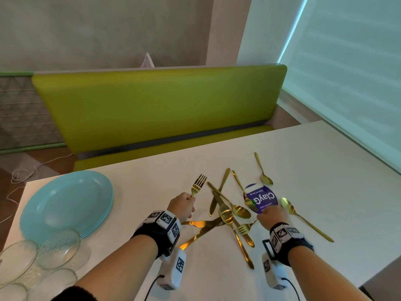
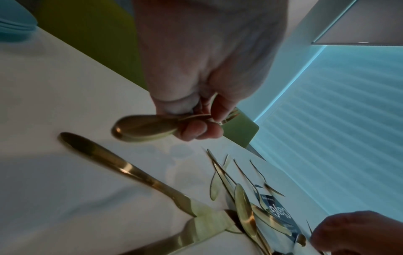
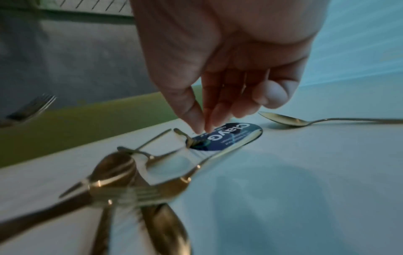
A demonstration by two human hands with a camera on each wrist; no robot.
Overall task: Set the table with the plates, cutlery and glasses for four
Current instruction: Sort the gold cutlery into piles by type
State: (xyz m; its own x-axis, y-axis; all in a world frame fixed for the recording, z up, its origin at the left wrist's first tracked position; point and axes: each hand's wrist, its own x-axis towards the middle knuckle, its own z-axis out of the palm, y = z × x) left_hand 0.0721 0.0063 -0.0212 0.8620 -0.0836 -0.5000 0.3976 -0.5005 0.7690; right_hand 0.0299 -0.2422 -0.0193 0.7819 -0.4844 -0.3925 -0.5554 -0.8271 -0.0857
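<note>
My left hand (image 1: pixel 182 205) grips a gold fork (image 1: pixel 198 185) by the handle, tines up and pointing away, just above the white table (image 1: pixel 325 170). In the left wrist view the handle end (image 2: pixel 139 128) sticks out below the curled fingers (image 2: pixel 196 128). My right hand (image 1: pixel 271 216) reaches down with straight fingers, whose tips (image 3: pixel 197 126) are at the tines of another fork (image 3: pixel 191 141) lying on a purple sticker (image 1: pixel 265 196). Several gold knives, forks and spoons lie crossed in a pile (image 1: pixel 226 213) between the hands. A stack of light blue plates (image 1: pixel 67 203) sits at the left.
Several clear glasses (image 1: pixel 58 248) lie on their sides at the table's near left corner. Single spoons lie to the right (image 1: pixel 288 207) and further back (image 1: pixel 263 175). A green bench (image 1: pixel 152 105) runs along the far side of the table. A window blind (image 1: pixel 347 61) is on the right.
</note>
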